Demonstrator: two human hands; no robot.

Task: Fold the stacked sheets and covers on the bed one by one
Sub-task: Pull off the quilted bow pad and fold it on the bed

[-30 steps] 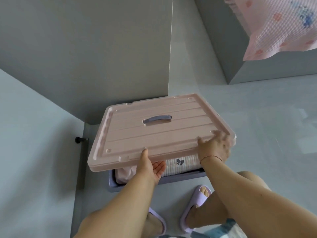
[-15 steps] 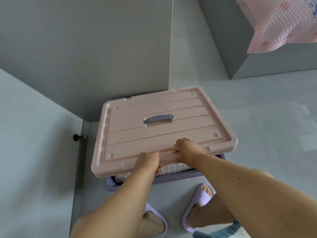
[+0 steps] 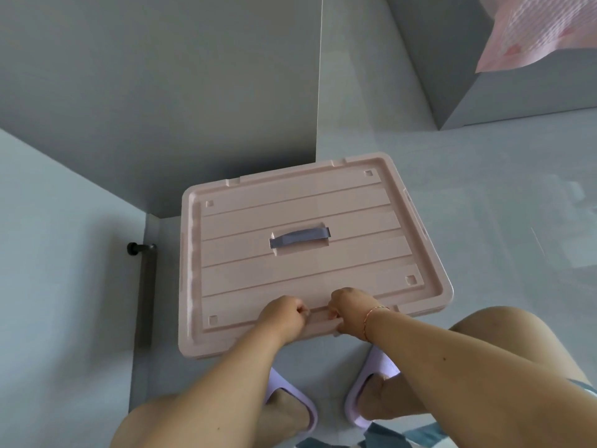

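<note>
Head view: left hand (image 3: pixel 284 315) & right hand (image 3: pixel 350 310), fingers curled, each grip pinching pink lid's (image 3: pixel 307 253) near edge.

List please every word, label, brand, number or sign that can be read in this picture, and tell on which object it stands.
There is no readable text in this view.
The pink lid shows only ridges, small square recesses and a grey handle; no writing.
The pink cloth at top right has a blurred printed pattern, no letters.
Both hands, left hand and right hand, grip the lid's near edge; the slippers are plain.
</note>
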